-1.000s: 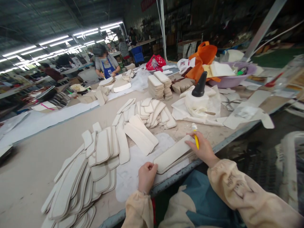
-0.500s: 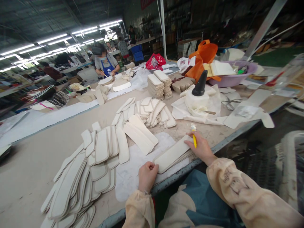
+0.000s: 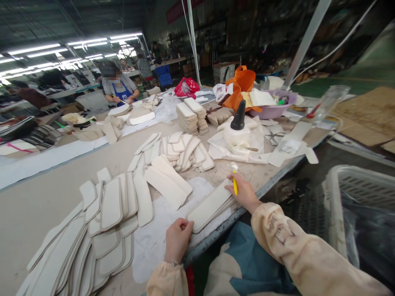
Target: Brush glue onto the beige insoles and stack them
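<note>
At the near table edge lies a short stack of long off-white padded strips [image 3: 210,205] with rounded ends. My left hand [image 3: 178,239] is closed at the near left end, its thumb and fingers pinching the top strip's corner. My right hand [image 3: 246,194] is closed round a yellow-handled brush [image 3: 235,185], whose tip carries something white; its fingers also touch the strip's far end. Beneath the stack a white sheet [image 3: 157,242] is spread. Two loose strips [image 3: 168,181] lie beyond it, and a large fanned pile of strips [image 3: 111,203] spreads to the left.
A white tub with a black cone [image 3: 238,117] stands on wrapping beyond my right hand, with scissors [image 3: 274,137] near it. Stacked strips [image 3: 188,115] and a purple basin [image 3: 277,111] are farther back. A plastic crate [image 3: 336,205] stands right; a person [image 3: 119,90] works across the table.
The camera view has turned right, so the table's contents appear shifted left and more of the crate shows. Both hands keep their places on the strip.
</note>
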Demonstrator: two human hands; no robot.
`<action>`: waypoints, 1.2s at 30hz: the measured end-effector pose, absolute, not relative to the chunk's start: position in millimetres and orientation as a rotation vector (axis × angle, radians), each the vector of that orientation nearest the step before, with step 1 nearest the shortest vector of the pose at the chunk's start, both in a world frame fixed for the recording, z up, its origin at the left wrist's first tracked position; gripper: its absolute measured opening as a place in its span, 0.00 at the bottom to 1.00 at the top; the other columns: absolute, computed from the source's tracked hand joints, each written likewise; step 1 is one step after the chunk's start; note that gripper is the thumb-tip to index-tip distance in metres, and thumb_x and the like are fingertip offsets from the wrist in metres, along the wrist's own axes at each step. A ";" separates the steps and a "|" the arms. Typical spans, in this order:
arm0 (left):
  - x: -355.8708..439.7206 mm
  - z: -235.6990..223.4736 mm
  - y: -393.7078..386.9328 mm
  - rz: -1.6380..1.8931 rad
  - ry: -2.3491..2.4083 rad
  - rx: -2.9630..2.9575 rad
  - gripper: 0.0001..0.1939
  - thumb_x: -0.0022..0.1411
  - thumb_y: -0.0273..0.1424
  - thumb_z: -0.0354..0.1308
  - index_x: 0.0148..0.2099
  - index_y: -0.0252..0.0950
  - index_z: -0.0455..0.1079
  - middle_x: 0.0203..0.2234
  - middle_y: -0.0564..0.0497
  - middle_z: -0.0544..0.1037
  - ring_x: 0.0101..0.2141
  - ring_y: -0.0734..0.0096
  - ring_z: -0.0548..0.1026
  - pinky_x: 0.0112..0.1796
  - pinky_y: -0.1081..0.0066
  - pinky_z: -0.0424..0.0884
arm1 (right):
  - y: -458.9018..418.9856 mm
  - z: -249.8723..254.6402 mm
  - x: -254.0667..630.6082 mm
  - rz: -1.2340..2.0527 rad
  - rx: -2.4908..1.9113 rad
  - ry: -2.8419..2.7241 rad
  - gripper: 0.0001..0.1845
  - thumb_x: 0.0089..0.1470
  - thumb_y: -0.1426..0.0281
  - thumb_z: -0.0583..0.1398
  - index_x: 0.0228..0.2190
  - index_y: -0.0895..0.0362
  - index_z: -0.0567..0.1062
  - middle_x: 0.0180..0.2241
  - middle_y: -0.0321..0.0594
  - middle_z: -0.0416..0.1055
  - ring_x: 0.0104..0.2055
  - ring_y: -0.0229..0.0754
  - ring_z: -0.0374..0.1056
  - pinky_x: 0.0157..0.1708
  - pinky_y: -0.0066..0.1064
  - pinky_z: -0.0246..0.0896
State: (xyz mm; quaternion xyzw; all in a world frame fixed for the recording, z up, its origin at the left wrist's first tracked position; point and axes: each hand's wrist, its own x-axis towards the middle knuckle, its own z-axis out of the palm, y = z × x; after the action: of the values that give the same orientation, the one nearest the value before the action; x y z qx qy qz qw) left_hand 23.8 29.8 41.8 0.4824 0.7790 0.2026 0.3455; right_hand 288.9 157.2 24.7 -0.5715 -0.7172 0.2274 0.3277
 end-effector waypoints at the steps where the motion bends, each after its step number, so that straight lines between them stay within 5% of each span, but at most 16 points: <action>1: 23.7 41.9 30.1 0.522 2.021 1.252 0.12 0.57 0.39 0.53 0.26 0.39 0.68 0.13 0.57 0.72 0.19 0.71 0.71 0.27 0.72 0.62 | 157.2 24.5 289.0 0.594 -1.496 -1.882 0.12 0.53 0.68 0.58 0.41 0.54 0.66 0.35 0.43 0.73 0.39 0.50 0.73 0.41 0.42 0.67; 12: 22.6 40.4 30.3 0.493 2.018 1.245 0.13 0.57 0.40 0.52 0.26 0.39 0.68 0.13 0.57 0.73 0.19 0.70 0.72 0.28 0.72 0.62 | 157.3 21.9 290.4 0.571 -1.480 -1.924 0.13 0.53 0.73 0.58 0.42 0.55 0.66 0.38 0.44 0.73 0.38 0.47 0.72 0.40 0.40 0.68; 16: 22.5 41.1 29.7 0.479 2.021 1.256 0.13 0.58 0.41 0.52 0.26 0.39 0.68 0.14 0.56 0.73 0.20 0.69 0.73 0.29 0.71 0.62 | 155.9 28.5 289.6 0.526 -1.468 -1.957 0.14 0.53 0.74 0.58 0.43 0.56 0.67 0.40 0.48 0.73 0.43 0.52 0.71 0.43 0.47 0.66; 22: 21.7 42.2 31.8 0.435 2.001 1.300 0.16 0.58 0.44 0.51 0.25 0.40 0.67 0.13 0.55 0.73 0.21 0.66 0.72 0.28 0.69 0.61 | 110.1 44.2 254.6 0.638 -1.118 -2.233 0.14 0.55 0.66 0.61 0.42 0.55 0.67 0.50 0.49 0.70 0.55 0.48 0.65 0.56 0.44 0.58; 26: 21.1 41.1 33.8 0.405 1.990 1.293 0.17 0.57 0.46 0.50 0.25 0.40 0.66 0.14 0.55 0.73 0.20 0.65 0.71 0.27 0.68 0.60 | 82.5 37.3 228.7 0.755 -0.841 -2.424 0.24 0.48 0.57 0.66 0.43 0.57 0.69 0.50 0.51 0.70 0.59 0.50 0.61 0.61 0.45 0.49; 36: 18.7 34.4 34.5 0.401 2.003 1.290 0.18 0.56 0.48 0.50 0.25 0.40 0.66 0.13 0.56 0.71 0.20 0.64 0.71 0.27 0.69 0.60 | 118.3 23.6 265.4 0.784 -1.014 -2.416 0.29 0.46 0.59 0.67 0.47 0.58 0.68 0.56 0.55 0.64 0.61 0.52 0.57 0.62 0.47 0.45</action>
State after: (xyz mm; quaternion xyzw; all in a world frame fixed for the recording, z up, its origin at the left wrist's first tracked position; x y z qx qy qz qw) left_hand 18.7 34.5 34.4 0.4993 0.7750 0.1553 0.3550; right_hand 265.4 118.3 23.6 -0.3632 -0.8652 0.2807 0.2017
